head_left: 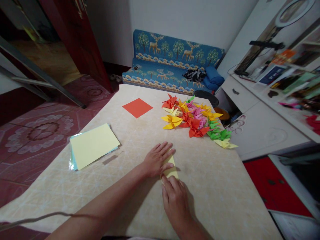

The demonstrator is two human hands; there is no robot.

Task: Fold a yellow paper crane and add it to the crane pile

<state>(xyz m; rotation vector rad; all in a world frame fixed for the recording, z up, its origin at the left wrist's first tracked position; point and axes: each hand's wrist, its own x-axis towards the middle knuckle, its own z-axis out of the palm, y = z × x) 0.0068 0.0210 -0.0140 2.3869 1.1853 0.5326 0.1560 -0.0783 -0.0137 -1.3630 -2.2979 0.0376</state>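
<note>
A folded yellow paper (171,169) lies on the beige table (215,186) in front of me. My left hand (157,159) lies flat on its upper part with the fingers stretched out and pressed down. My right hand (176,200) is just below it, fingertips pressing the paper's lower edge. A heap of several folded paper cranes (196,120) in red, yellow, pink, orange and green sits farther back to the right. A single red square sheet (137,107) lies flat at the back middle.
A stack of pale yellow sheets (93,145) over blue ones rests at the table's left edge. A blue patterned sofa (172,63) stands behind the table, white cabinets (262,116) to the right. A thin cable (37,218) crosses the near left corner.
</note>
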